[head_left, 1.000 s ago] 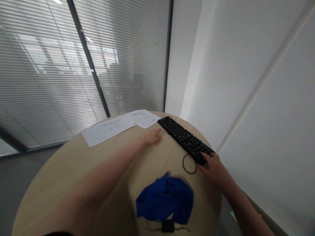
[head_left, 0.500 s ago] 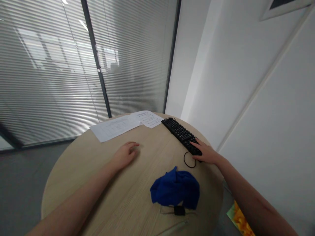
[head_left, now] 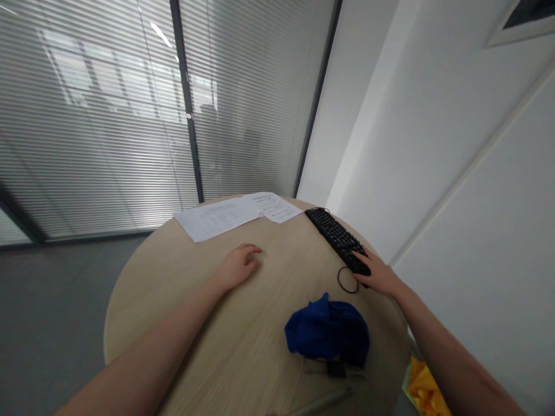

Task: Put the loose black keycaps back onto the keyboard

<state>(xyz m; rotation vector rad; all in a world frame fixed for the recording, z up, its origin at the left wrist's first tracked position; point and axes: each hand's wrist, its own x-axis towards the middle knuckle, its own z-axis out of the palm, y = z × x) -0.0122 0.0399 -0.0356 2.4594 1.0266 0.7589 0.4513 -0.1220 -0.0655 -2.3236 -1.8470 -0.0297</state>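
Observation:
My right hand (head_left: 376, 274) rests on the near end of a black keyboard (head_left: 336, 234), fingers spread over its keys and edge. A loop of thin black cable (head_left: 339, 281) lies beside that hand on the table. My left hand (head_left: 239, 266) lies on the bare wood of the round table (head_left: 195, 335), holding nothing, its fingers slightly bent and apart from the thumb. Between my forearms sits a crumpled blue cloth (head_left: 327, 329), touched by neither hand.
Printed sheets of paper (head_left: 221, 218) lie at the table's far edge. Close to the blue cloth are a small black piece (head_left: 336, 368) and a pale thin stick (head_left: 323, 401). Something yellow (head_left: 427, 390) is on the floor at right. A white wall (head_left: 472, 219) borders the right side.
The whole view has shifted, so the table and everything on it appear further right. Both hands keep nearly the same places on the table and keyboard.

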